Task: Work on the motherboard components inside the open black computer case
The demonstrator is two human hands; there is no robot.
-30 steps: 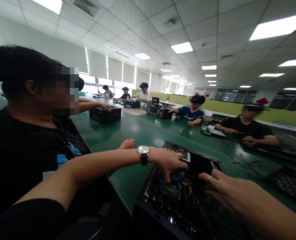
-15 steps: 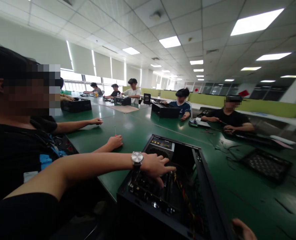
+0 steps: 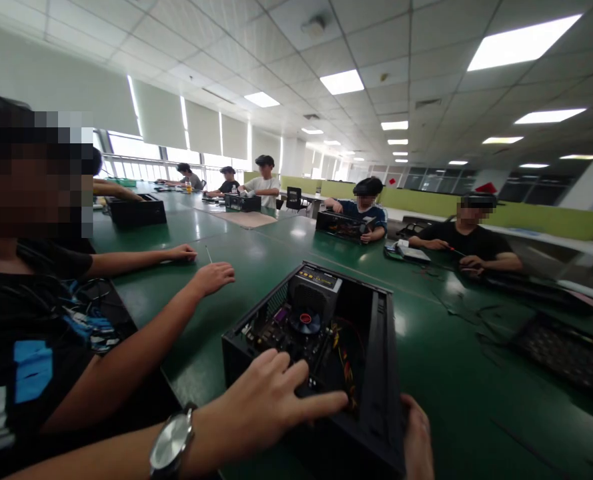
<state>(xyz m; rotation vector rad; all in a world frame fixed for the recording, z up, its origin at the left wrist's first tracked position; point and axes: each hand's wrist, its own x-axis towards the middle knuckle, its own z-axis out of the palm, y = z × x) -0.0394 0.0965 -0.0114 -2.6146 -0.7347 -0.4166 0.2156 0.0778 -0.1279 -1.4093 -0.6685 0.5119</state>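
Note:
An open black computer case [image 3: 383, 373] lies on the green table in front of me, with a fan [image 3: 305, 321], a power supply [image 3: 316, 283] and coloured wires [image 3: 345, 363] visible inside. My left hand [image 3: 271, 397], below a wristwatch, is over the near left part of the case; its index finger points right and the other fingers are partly bent, with nothing seen in them. At the right outer side of the case is my right hand [image 3: 417, 433], its fingers against the panel and partly hidden.
A person [image 3: 26, 293] sits close on the left, forearms on the green table [image 3: 256, 250], a screwdriver by one hand. Across, people handle other cases [image 3: 343, 225]. A black mesh panel [image 3: 566, 350] and loose cables [image 3: 456, 310] lie right.
My left hand has drawn back toward me from inside the case, uncovering the fan. The case sits turned and farther left in view. My right hand has moved left and shows more.

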